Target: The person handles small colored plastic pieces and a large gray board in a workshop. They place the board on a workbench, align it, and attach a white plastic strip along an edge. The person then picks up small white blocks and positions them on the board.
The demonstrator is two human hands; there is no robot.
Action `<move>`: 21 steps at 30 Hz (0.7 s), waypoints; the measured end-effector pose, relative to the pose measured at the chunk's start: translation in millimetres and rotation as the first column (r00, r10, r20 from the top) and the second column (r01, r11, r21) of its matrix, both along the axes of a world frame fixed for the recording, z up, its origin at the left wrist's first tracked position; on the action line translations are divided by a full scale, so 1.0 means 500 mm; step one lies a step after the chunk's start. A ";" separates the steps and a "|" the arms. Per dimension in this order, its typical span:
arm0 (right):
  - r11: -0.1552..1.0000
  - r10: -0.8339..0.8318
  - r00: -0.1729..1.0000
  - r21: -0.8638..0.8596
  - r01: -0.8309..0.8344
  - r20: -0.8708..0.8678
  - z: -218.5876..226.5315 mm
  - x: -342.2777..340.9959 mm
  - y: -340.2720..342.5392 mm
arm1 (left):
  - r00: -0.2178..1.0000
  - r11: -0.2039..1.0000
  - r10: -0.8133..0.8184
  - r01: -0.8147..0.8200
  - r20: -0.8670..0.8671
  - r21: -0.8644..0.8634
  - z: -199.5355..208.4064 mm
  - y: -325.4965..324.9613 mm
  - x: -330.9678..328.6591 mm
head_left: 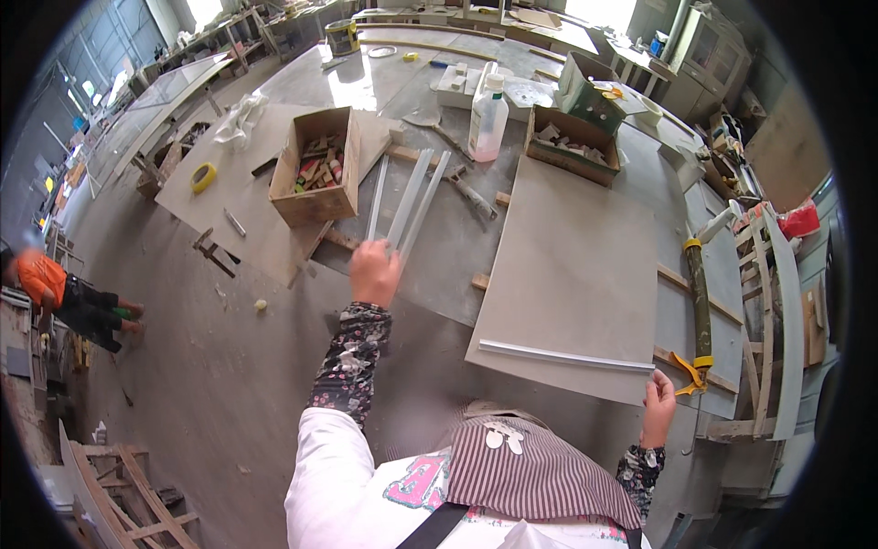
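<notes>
A long thin metal strip lies along the near edge of a large grey panel. My right hand pinches its right end at the panel's near right corner. Further left, several loose metal strips lie side by side, pointing away from me. My left hand is closed over their near ends, with its fingers around the leftmost strip; the fingertips are partly hidden. A caulking gun with a dark tube and yellow handle lies to the right of the panel.
Beyond my left hand stands a wooden box of small blocks. A second box sits on the panel's far end, near a bottle of pink liquid. Yellow tape lies at left. A person in orange stands far left.
</notes>
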State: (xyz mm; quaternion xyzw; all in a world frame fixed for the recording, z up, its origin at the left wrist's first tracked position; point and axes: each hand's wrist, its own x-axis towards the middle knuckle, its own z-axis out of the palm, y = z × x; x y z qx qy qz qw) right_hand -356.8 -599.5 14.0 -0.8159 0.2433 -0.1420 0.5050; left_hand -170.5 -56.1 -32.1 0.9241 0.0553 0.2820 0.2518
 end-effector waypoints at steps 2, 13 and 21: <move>0.998 -0.021 1.000 0.054 0.021 0.002 0.003 -0.015 0.000 | 0.988 0.998 0.038 -0.044 0.148 0.040 0.038 0.048 0.044; 0.998 -0.038 0.999 -0.046 0.037 -0.019 -0.009 -0.098 0.014 | 0.714 0.956 0.282 -0.153 -0.641 0.249 0.069 0.400 0.389; 0.981 -0.132 0.990 -0.152 0.123 -0.049 0.014 -0.132 0.006 | 0.765 0.910 0.412 -0.322 -0.494 0.261 0.121 0.332 0.384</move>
